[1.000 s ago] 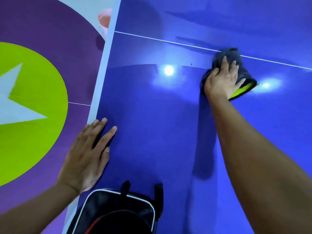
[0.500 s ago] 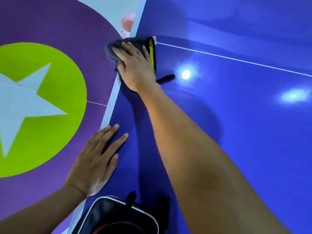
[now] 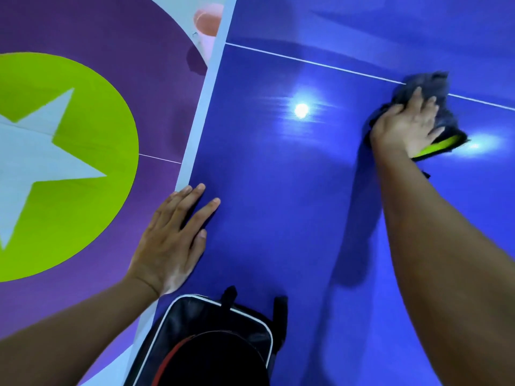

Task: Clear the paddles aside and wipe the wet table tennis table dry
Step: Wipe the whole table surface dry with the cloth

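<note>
We see a purple floor (image 3: 111, 37) with a lime-green circle (image 3: 92, 121) and white star (image 3: 36, 162). A blurred pink object (image 3: 207, 20) stands beyond.

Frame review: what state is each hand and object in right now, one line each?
Table, glossy, reflecting lights; wetness unclear.
Cloth, bunched, lying on the table at the white line.
Right hand, pressing the cloth down with spread fingers.
Left hand, flat, fingers straight, resting on the table's edge.
Black case, lying at the near edge; open or zipped unclear.
</note>
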A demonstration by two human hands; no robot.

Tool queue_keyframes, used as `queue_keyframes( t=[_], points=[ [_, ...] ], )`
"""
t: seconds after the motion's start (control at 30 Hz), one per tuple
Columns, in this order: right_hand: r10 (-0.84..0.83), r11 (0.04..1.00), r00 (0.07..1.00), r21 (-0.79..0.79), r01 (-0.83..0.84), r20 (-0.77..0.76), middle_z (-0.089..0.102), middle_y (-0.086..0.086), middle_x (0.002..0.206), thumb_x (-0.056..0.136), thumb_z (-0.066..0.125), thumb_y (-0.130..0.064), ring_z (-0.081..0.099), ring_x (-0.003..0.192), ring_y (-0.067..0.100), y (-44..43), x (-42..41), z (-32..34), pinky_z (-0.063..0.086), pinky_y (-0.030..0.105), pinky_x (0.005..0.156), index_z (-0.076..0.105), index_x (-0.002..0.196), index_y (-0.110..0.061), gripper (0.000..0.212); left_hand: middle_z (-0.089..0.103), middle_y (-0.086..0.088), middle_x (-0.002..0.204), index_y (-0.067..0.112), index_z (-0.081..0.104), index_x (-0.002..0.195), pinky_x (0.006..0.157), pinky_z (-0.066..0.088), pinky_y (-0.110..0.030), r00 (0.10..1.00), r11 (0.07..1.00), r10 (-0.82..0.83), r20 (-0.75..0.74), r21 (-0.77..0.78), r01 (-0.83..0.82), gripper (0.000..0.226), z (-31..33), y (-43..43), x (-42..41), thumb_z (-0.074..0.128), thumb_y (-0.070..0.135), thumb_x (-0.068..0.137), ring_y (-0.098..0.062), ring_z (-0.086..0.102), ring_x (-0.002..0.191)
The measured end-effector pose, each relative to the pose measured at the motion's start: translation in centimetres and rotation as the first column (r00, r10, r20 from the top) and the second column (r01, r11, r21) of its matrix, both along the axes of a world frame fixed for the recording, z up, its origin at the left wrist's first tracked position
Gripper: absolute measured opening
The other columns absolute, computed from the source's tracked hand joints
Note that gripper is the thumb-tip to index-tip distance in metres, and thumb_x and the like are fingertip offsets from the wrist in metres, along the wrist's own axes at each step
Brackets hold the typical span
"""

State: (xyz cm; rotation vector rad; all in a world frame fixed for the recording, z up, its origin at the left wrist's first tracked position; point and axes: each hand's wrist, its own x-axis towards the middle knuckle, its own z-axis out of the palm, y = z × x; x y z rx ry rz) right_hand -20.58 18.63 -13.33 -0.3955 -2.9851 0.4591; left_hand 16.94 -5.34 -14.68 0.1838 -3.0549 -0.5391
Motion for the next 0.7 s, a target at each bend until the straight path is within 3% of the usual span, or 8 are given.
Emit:
queue_keyframes(
  t=[0.13,0.27,0.33,0.5,0.7],
  points=[
    [0.386,0.922,0.922,0.002,-0.386,-0.026,0.025,0.004,0.167,0.1,0.038,-0.035,0.021,0.154,0.02,-11.2,4.8,-0.3,0.004,0.047,0.125,0.034,0.156,-0.03,0.057,0.03,-0.009,0.164,0.017,0.044,0.153,0.124,0.023,-0.048,1.0,1.0,0.004,-0.03,0.014,-0.004,0.052,0.0,0.0,0.0,0.041,0.025,0.102,-0.03,0.027,0.152],
    [0.794,0.607,0.605,0.082,-0.79,-0.051,0.032,0.001,0.164,0.1,0.035,-0.04,0.026,0.152,0.017,-21.4,12.7,-0.6,0.01,0.044,0.123,0.039,0.153,-0.034,0.054,0.033,-0.011,0.162,0.015,0.047,0.151,0.122,0.027,-0.051,1.0,1.0,-0.001,-0.031,-0.004,0.001,0.051,0.1,0.0,0.0,0.041,0.024,0.101,-0.033,0.031,0.15],
    [0.837,0.547,0.546,0.015,-0.837,-0.024,0.028,-0.001,0.165,0.104,0.037,-0.039,0.021,0.153,0.016,-22.7,14.2,-0.7,0.004,0.045,0.126,0.036,0.154,-0.036,0.051,0.036,-0.013,0.16,0.014,0.049,0.149,0.119,0.031,-0.053,1.0,0.999,-0.011,-0.021,-0.04,0.01,0.051,0.2,0.1,0.0,0.041,0.025,0.1,-0.036,0.035,0.146],
    [0.845,0.535,0.535,0.006,-0.845,0.014,0.027,-0.004,0.166,0.106,0.034,-0.037,0.019,0.154,0.013,-19.6,11.9,-0.3,0.005,0.045,0.126,0.033,0.156,-0.037,0.05,0.048,-0.021,0.143,0.008,0.06,0.133,0.103,0.04,-0.058,0.999,0.992,0.051,0.019,-0.121,-0.049,0.048,2.5,1.0,-2.1,0.042,0.03,0.093,-0.046,0.052,0.121],
    [0.734,0.679,0.679,-0.047,-0.733,0.018,0.024,-0.006,0.167,0.104,0.034,-0.036,0.015,0.154,0.011,-11.2,5.6,0.3,0.002,0.044,0.126,0.03,0.157,-0.038,0.052,0.041,-0.019,0.154,0.011,0.049,0.147,0.108,0.038,-0.055,0.992,0.985,-0.123,0.001,-0.121,0.123,0.057,3.8,8.4,-6.7,0.037,0.035,0.097,-0.041,0.043,0.138]
  ],
)
